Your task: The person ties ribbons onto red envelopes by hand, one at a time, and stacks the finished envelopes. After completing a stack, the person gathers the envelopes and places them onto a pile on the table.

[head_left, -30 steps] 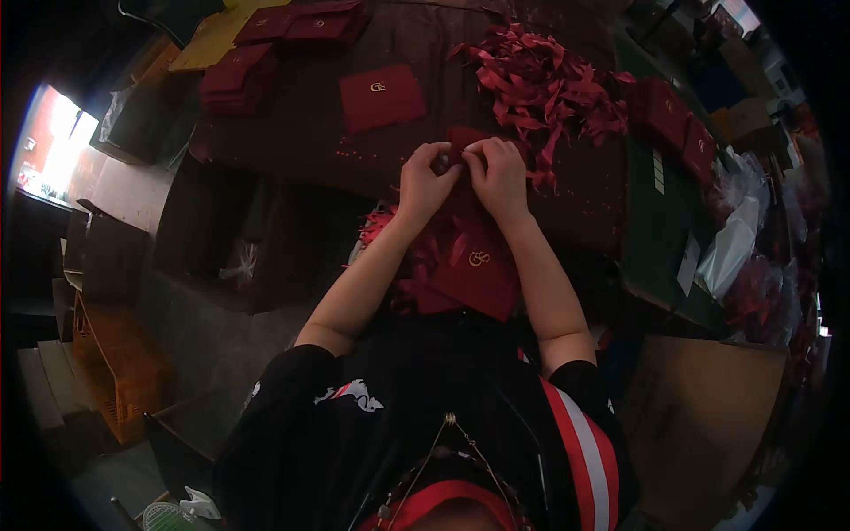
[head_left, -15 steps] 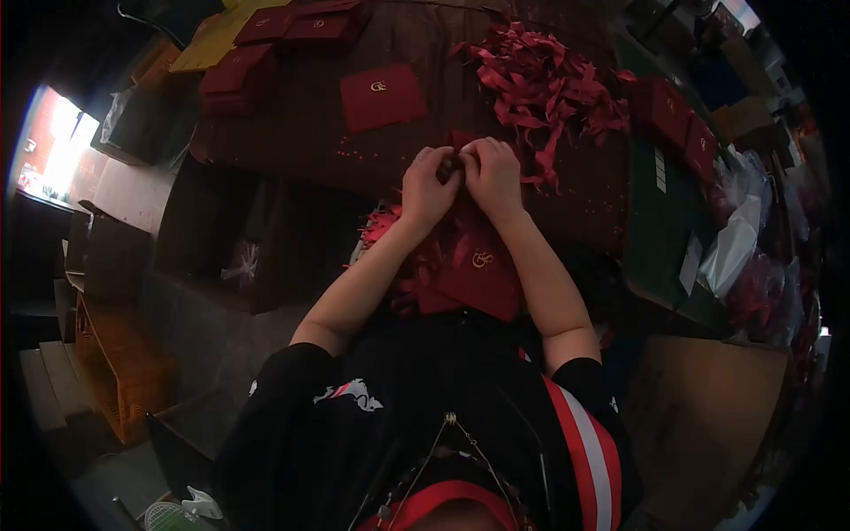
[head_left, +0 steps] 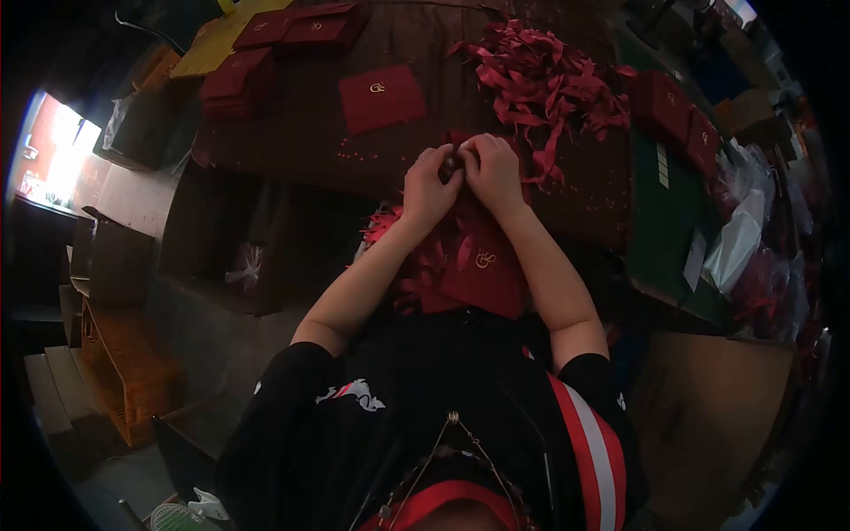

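My left hand and my right hand meet at the near edge of the table, fingertips pinched close together. Dark red material shows just beyond the fingertips, but what they grip is mostly hidden. Below the hands, on my lap, lies a flat red pouch or bag with a gold emblem. Red ribbons lie beside it. Ahead on the table is a flat red piece with a similar gold emblem. To its right sits a big tangled heap of red ribbons.
Stacks of red pieces stand at the back left and right of the brown-covered table. A yellow sheet lies far left. An orange crate is on the floor at left, a cardboard box at right, beside plastic bags.
The hands stay pinched together, with only a tiny shift. The whole view has moved slightly; nothing else visibly changes.
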Demonstrator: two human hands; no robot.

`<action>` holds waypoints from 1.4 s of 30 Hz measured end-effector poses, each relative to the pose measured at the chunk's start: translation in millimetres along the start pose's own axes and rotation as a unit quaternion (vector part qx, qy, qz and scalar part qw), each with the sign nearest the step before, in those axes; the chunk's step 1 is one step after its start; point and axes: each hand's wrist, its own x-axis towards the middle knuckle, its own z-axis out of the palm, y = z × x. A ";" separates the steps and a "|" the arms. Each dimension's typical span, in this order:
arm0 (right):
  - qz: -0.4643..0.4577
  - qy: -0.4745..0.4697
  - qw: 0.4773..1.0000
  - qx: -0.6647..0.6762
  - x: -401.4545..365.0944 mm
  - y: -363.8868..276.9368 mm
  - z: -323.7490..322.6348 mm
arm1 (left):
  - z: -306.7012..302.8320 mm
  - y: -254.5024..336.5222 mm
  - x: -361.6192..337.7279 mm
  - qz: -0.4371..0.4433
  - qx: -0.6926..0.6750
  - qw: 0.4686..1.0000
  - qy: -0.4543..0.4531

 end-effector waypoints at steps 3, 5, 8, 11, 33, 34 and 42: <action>-0.022 -0.031 0.999 0.026 4.6 4.1 -8.1 | -5.2 2.5 4.8 -0.008 -0.022 0.999 -0.024; 0.021 -0.053 0.993 0.099 7.0 4.4 -13.2 | -15.1 6.5 10.7 -0.071 -0.062 0.991 -0.095; 0.018 -0.045 0.994 0.101 12.0 6.0 -20.5 | -21.0 -1.7 20.0 -0.088 -0.088 0.982 -0.142; 0.102 -0.080 0.976 0.173 6.6 6.5 -24.6 | -20.3 -23.6 29.9 -0.169 -0.271 0.928 -0.193; 0.135 -0.097 0.984 0.063 3.8 29.3 -24.0 | -35.9 -14.7 78.9 0.114 0.226 0.961 -0.112; 0.137 -0.095 0.984 0.064 3.8 31.8 -25.4 | -47.0 -16.2 83.2 0.095 0.236 0.963 -0.089; 0.091 -0.035 0.993 0.066 -3.9 29.3 -22.3 | -63.1 -9.0 66.9 0.058 0.245 0.967 0.018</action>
